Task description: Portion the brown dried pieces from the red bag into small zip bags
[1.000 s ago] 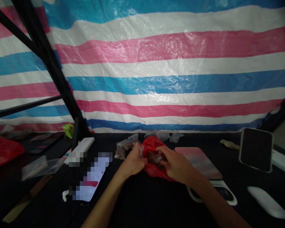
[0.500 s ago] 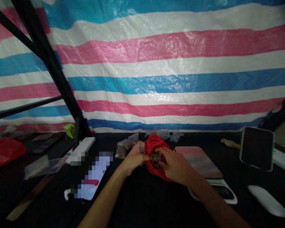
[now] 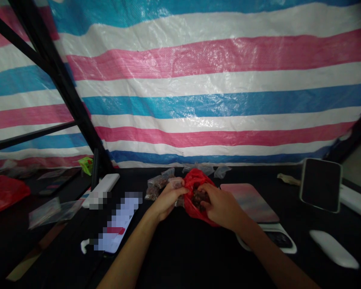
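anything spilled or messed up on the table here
Nothing looks spilled or damaged. The brown pieces sit inside the red bag, whose rim the left hand pinches while the right hand reaches into it. Only the clear bags lie loosely scattered by the striped tarp.

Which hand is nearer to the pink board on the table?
Right. The right hand is just left of the pink board; the left hand is beyond the red bag.

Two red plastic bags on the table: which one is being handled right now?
The middle red bag, with the left hand gripping its rim and the right hand at its mouth; the far-left red bag lies alone, untouched.
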{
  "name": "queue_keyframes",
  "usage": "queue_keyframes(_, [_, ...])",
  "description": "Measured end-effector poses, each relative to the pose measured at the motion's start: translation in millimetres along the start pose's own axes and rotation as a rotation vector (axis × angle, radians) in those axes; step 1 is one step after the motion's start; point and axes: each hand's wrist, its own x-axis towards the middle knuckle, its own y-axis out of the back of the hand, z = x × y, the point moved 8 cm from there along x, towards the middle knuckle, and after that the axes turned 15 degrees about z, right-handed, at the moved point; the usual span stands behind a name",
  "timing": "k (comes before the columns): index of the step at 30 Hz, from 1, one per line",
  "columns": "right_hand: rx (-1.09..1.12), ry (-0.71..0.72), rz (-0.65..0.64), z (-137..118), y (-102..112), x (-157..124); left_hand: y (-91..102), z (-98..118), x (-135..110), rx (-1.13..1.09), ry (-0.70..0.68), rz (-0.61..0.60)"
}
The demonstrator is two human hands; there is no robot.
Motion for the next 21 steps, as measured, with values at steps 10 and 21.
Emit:
queue_keyframes(10, [0.176,-0.083,0.104,3,12,7,11.7,39,-1,0.526,-0.731,0.272])
queue_keyframes(21, [0.349,0.159,0.227,-24,28,4,-12.3,25,-16,0.809,-0.719,0.071])
